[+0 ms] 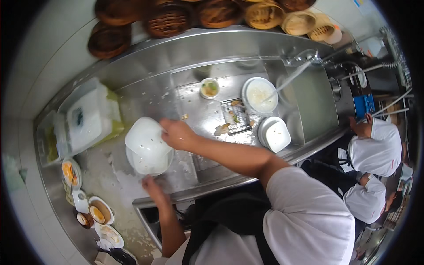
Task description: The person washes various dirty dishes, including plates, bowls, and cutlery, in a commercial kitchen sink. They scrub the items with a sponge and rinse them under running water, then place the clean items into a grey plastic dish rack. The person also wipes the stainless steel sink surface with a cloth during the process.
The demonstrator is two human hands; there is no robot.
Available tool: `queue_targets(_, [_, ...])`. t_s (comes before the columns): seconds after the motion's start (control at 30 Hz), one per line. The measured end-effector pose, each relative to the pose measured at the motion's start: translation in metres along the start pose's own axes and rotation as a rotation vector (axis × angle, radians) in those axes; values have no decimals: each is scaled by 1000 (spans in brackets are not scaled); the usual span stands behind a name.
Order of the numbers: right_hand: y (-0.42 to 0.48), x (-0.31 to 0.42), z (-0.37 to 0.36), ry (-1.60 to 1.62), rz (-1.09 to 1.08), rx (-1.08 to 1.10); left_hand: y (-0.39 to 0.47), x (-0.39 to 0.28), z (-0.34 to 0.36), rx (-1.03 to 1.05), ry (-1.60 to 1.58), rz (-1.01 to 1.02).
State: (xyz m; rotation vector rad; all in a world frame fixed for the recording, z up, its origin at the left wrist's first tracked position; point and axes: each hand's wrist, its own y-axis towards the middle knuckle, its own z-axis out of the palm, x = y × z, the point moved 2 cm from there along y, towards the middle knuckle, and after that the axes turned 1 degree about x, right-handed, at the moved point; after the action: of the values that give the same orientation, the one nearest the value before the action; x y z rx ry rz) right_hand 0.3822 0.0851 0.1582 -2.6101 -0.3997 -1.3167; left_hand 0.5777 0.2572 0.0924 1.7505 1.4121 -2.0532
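My right hand (175, 134) grips the right edge of a white squarish bowl (144, 132), tilted over a round white dish (152, 165) on the steel counter. At the near rim of that dish is my left hand (154, 187); blur hides whether its fingers grip the rim. In the sink, a stack of round white plates (260, 94) lies under a stream of water. Nearer me, a square white dish (278, 134) tops another stack. A small white cup with food scraps (209, 88) stands at the back, and scraps lie on a drain grate (235, 116).
Plastic tubs (89, 116) stand at the left. Used dishes (99, 212) with food remains line the lower left. Bamboo steamers (218, 13) sit on the back ledge. A deep basin (314, 102) lies right of the sink. Two people in white (377, 145) stand at the right.
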Motion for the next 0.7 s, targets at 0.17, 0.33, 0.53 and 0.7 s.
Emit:
queue_targets(0.17, [-130, -174, -101, 1037, 789, -263, -88, -30, 55, 68, 511, 735])
queue_targets(0.33, [-180, -344, -239, 917, 805, -643, -57, 98, 225, 474, 983, 590])
queue_targets(0.53, [-138, -370, -272, 1144, 829, -589, -30, 242, 346, -473, 1141, 44])
queue_targets(0.7, [-152, -365, -262, 1247, 743, -783, -96, 233, 451, 38, 1040, 472])
